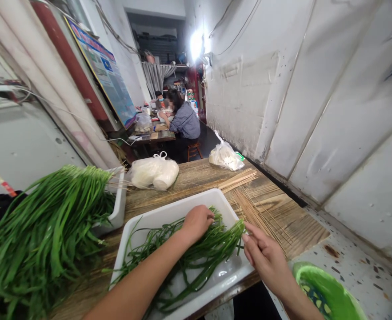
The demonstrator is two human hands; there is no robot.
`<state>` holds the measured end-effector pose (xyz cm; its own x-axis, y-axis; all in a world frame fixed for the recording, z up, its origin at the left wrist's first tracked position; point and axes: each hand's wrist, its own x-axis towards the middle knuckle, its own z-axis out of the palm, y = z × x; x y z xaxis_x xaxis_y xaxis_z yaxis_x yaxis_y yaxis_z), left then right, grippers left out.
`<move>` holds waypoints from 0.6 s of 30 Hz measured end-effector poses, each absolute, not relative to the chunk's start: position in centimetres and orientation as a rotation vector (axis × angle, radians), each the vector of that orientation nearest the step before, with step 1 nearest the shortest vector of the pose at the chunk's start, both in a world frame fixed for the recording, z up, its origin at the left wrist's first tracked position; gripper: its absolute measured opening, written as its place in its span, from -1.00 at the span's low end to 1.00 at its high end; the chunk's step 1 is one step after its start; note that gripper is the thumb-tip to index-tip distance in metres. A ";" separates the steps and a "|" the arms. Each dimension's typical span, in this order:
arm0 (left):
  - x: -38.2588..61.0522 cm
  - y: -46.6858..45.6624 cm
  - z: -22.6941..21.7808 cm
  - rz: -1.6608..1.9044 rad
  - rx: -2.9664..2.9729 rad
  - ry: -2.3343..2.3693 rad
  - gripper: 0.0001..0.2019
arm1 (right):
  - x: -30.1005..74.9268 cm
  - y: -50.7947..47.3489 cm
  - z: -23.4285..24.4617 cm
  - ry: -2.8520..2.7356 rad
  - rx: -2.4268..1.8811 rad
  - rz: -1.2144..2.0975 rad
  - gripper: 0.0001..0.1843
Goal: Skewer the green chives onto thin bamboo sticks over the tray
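A white plastic tray [128, 231] in front of me holds loose green garlic chives [196, 262]. My left hand [198, 222] reaches across the tray, its fingers curled onto the pale cut ends of the chives. At the tray's right edge, my right hand [267, 255] pinches the stem ends of a small bunch of chives [234, 230], whose leaves trail back into the tray. Whether a skewer is also between those fingers I cannot tell. Thin bamboo skewers [261, 215] lie on the wooden table just beyond my right hand, with another bundle of skewers [238, 179] behind them.
A large heap of chives [56, 213] overhangs a second white tray [120, 202] at left. Tied plastic bags [154, 172] and another bag [226, 155] stand at the table's far side. A green basket [329, 289] is at lower right. Two people sit at a farther table [154, 135].
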<state>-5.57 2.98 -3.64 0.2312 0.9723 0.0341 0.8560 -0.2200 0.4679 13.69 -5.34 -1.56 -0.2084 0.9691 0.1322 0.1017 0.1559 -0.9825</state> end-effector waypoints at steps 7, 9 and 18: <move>-5.0 3.6 -5.2 0.387 2.180 1.856 -0.85 | 13.8 -5.2 -2.0 -1.511 -1.090 1.217 -0.46; -4.9 3.7 -5.3 0.411 2.151 1.842 -0.87 | 13.9 -5.2 -2.0 -1.522 -1.087 1.212 -0.47; -5.9 3.8 -3.8 0.846 1.880 1.666 -0.82 | 13.8 -4.9 -1.9 -1.530 -1.055 1.195 -0.51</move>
<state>-5.85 3.75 -3.80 0.0650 0.9894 0.1298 0.6885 -0.1386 0.7119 13.82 -4.88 -1.95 -0.2322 0.9619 0.1442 0.0934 0.1696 -0.9811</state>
